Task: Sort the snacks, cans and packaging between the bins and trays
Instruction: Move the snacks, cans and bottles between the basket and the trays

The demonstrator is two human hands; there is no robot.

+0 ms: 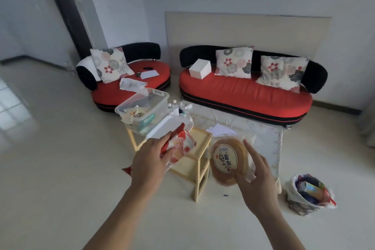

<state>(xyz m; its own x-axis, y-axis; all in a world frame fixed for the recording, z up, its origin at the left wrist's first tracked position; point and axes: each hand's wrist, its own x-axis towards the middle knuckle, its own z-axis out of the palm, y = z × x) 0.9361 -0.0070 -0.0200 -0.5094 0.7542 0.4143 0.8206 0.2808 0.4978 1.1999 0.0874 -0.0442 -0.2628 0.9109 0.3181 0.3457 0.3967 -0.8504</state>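
Oval label: on the round brown pack (pixel 223 181) we see a white oval label (pixel 225 157) bearing three large dark characters, upside down to us; we cannot read them for sure.
Small marks: on that label we make out a red seal and a block of fine print, both too small to read.
Red and white packet (pixel 179 145): we find no print we can read.
Packet in the clear bin (pixel 140 114): we see dark characters, too blurred to read.

A plastic bin (pixel 160 94) sits on the far end of a wooden rack (pixel 199 165). A low table (pixel 269 136) stands just right of the rack, with a basket (pixel 292 186) on the floor further right. Behind stand a left sofa (pixel 113 93) and a right sofa (pixel 243 91) (a box (pixel 200 70) sits on the latter). The left hand (pixel 150 160) holds a snack packet (pixel 180 146) over the rack, and the right hand (pixel 257 176) holds a round pack (pixel 225 158) beside it.
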